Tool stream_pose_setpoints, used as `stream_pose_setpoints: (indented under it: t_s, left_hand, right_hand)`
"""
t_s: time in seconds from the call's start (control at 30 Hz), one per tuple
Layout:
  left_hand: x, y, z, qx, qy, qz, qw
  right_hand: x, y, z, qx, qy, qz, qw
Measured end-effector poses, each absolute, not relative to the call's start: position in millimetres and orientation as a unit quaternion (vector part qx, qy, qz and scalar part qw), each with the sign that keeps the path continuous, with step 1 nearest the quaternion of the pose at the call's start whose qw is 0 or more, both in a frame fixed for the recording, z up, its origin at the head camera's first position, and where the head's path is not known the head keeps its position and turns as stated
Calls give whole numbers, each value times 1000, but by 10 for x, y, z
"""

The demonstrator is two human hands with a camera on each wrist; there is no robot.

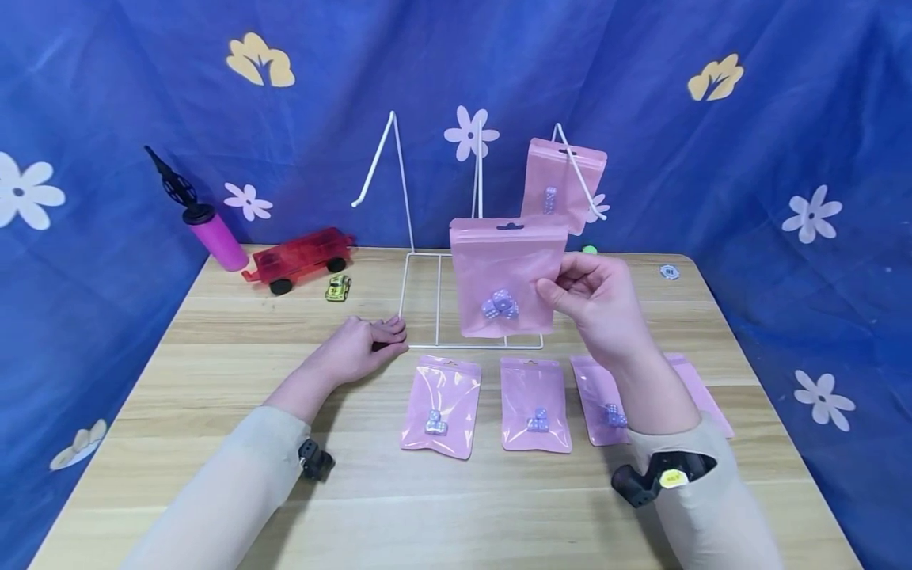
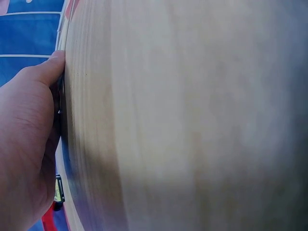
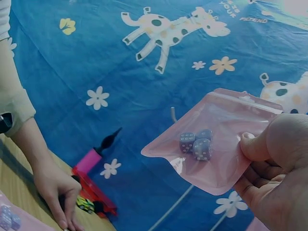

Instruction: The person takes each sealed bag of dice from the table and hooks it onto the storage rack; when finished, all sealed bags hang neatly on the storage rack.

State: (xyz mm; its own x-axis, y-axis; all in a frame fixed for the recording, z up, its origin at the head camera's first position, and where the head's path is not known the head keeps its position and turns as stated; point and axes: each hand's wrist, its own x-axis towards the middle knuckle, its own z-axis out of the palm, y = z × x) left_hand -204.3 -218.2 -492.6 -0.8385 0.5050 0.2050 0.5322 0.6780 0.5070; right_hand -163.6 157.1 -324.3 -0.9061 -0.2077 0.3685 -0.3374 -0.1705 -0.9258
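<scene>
My right hand pinches the right edge of a pink zip bag between thumb and fingers, lifted in front of a white wire rack. Purple dice show through the bag's clear front. At the rack's front left corner, my left hand pinches the base wire; its fingertips are partly hidden. Another pink bag hangs on the rack's right hook, while the middle hook is partly covered by the held bag. The left hook carries nothing.
Several pink dice bags lie in a row before the rack, including a left one and a middle one; my right forearm covers part of the row. Back left are a pink pump, red toy car and small yellow car.
</scene>
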Motion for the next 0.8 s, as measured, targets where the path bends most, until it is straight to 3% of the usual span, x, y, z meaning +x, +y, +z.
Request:
stream_pose_setpoints:
  t_s: [0.8]
  left_hand:
    - [-2035,-2182,-4918,-284,-911,-297,28]
  right_hand:
    - [-1852,1278,-3440,179,-652,736,34]
